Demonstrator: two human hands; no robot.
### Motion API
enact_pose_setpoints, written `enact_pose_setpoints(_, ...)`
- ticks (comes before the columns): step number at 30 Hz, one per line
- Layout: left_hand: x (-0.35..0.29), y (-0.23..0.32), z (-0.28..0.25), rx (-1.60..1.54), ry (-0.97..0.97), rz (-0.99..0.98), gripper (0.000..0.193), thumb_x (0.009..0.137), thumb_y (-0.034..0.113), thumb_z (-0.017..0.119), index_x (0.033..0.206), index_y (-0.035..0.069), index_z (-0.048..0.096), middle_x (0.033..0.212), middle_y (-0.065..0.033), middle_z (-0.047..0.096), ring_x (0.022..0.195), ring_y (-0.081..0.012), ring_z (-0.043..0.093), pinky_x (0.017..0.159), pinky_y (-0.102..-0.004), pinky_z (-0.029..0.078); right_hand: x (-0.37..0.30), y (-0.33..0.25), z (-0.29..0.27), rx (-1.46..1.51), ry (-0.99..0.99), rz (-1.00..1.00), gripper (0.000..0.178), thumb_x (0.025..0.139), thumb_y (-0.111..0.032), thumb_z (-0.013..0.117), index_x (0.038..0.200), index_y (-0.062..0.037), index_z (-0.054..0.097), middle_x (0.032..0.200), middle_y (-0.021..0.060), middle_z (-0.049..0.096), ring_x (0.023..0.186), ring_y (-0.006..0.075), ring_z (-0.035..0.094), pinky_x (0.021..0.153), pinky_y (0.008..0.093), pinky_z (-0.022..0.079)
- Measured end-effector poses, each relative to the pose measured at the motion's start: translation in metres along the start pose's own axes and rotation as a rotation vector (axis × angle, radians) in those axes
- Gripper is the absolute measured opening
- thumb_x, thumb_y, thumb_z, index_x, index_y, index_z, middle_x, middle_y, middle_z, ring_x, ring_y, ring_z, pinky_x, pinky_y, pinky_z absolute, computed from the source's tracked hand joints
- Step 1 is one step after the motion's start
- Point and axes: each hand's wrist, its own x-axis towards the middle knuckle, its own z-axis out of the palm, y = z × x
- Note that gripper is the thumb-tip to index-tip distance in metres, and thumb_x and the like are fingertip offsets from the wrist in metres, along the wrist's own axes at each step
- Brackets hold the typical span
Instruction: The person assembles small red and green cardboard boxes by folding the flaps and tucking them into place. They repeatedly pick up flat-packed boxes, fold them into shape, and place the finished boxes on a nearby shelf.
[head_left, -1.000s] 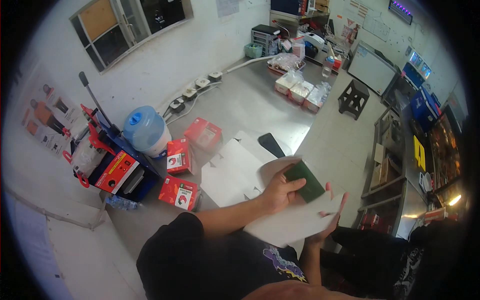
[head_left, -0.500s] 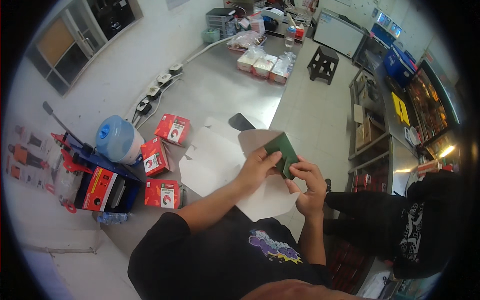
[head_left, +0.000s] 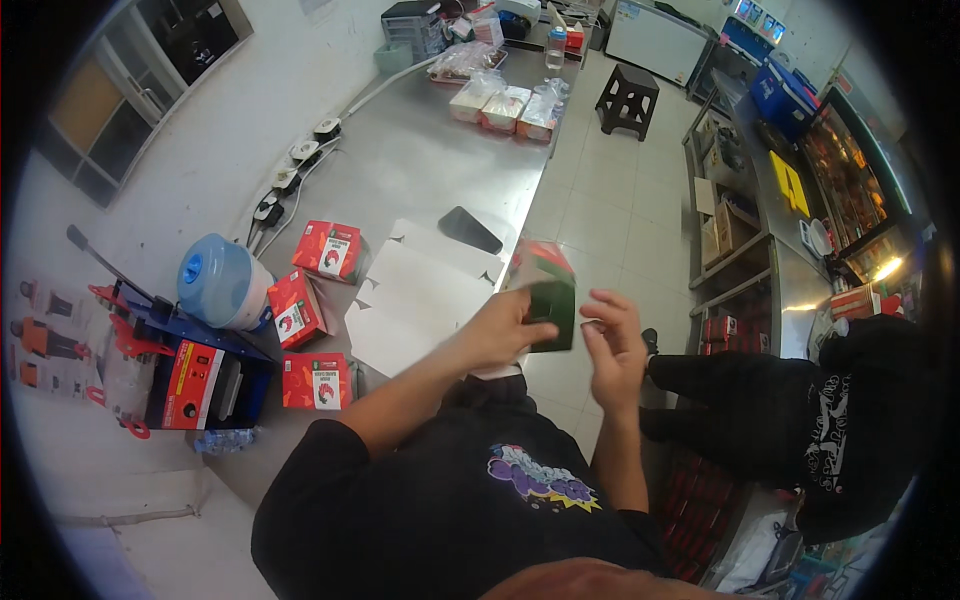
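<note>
My left hand (head_left: pixel 503 328) grips a partly folded cardboard food box, its thumb against the green side panel (head_left: pixel 553 318). The box's red-and-white far part is blurred by motion. To the right of the box, my right hand (head_left: pixel 618 350) stands a little apart, thumb and fingers separated and nothing seen between them. Flat white card blanks (head_left: pixel 415 300) lie on the steel table under and left of my left forearm. Beyond them rests a dark phone (head_left: pixel 470 230). Along the left stand three folded red boxes (head_left: pixel 328 250), (head_left: pixel 297 308), (head_left: pixel 317 381).
A blue-lidded water jug (head_left: pixel 222 278) and a red-and-blue sealing machine (head_left: pixel 205 385) stand by the wall. Power plugs (head_left: pixel 285 180) line the table's left edge. Bagged boxes (head_left: pixel 503 108) sit farther back. A stool (head_left: pixel 627 100) and a person in black (head_left: pixel 780 420) are at right.
The box has been turned, and its loose white flaps no longer spread out as before. My right hand has come off it. The whole view has shifted slightly.
</note>
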Motion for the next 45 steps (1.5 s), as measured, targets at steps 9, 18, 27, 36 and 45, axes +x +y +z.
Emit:
enact_pose_setpoints(9,-0.012,0.032,-0.013,0.915,-0.32,-0.107,0.034,0.088,0.001,0.062,0.121,0.005,0.057,0.088,-0.0196,0.067,0.085,-0.0383,0.067,0.076,-0.0492,0.05,-0.006,0.016,0.0,-0.659,-0.506,0.024,0.034,0.085,-0.027,0.08,0.102,-0.0014,0.067,0.086,0.0191,0.068,0.081,0.0407,0.065,0.073,0.0497,0.05)
enact_pose_setpoints(18,-0.019,-0.055,0.009,0.597,0.508,0.384,0.068,0.091,0.005,0.066,0.15,0.008,0.032,0.138,-0.0246,0.047,0.125,-0.0401,0.053,0.108,-0.0472,0.043,-0.006,0.035,0.013,-0.667,-0.103,0.006,0.024,0.092,-0.022,0.072,0.087,-0.0012,0.062,0.081,0.0183,0.063,0.078,0.04,0.059,0.071,0.0495,0.045)
enact_pose_setpoints(27,-0.02,-0.042,0.018,-0.494,0.315,-0.077,0.062,0.103,0.007,0.054,0.155,0.019,0.024,0.132,-0.0133,0.051,0.111,-0.0234,0.063,0.082,-0.0404,0.064,-0.007,0.02,0.023,-0.899,-0.237,-0.408,0.024,0.085,-0.017,0.078,0.1,-0.0053,0.063,0.115,0.0122,0.065,0.107,0.033,0.06,0.09,0.0458,0.044)
enact_pose_setpoints(36,-0.019,-0.033,0.031,-0.723,0.495,-0.012,0.061,0.101,0.002,0.05,0.155,0.019,0.027,0.128,-0.0124,0.053,0.11,-0.0252,0.064,0.081,-0.0428,0.066,-0.005,0.042,0.032,-0.639,0.195,-0.387,0.032,0.088,-0.009,0.076,0.117,-0.0013,0.066,0.129,0.02,0.06,0.111,0.0324,0.059,0.095,0.043,0.045)
enact_pose_setpoints(45,-0.017,-0.034,0.021,-0.234,0.342,0.072,0.067,0.102,0.023,0.063,0.157,0.018,0.025,0.134,-0.0123,0.051,0.109,-0.02,0.06,0.071,-0.0321,0.064,-0.015,0.037,0.033,-0.785,-0.294,-0.28,0.053,0.097,-0.012,0.056,0.148,-0.0028,0.047,0.149,0.0239,0.046,0.128,0.0395,0.049,0.109,0.0498,0.035)
